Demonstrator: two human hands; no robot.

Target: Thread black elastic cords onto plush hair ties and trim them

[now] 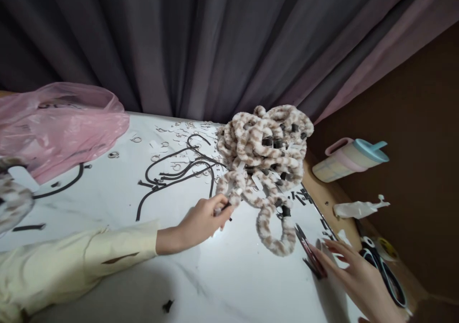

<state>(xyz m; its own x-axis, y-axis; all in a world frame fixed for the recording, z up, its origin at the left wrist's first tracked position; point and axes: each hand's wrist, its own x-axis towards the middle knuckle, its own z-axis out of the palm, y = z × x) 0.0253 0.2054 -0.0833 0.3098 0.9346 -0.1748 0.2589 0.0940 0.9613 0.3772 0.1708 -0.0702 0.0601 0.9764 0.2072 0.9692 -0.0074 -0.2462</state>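
Observation:
My left hand (202,222) is closed in a pinch on a brown-and-white fluffy loop (234,191), at its dark band, in front of a heap of similar loops (265,146). One separate fluffy loop (276,232) with a black band lies flat between my two hands. At the right edge of the table, my right hand (358,270) has its fingers stretched out beside a pair of thread snips (310,253). A fingertip overlaps the snips' handle; I cannot tell whether it touches.
Black cords (175,170) and many small metal rings (165,145) lie left of the heap. A pink plastic bag (60,122) stands far left. Beyond the right edge are a tumbler (347,158), a white tube-like packet (358,209) and black-handled scissors (389,275). Black scraps (303,196) lie nearby.

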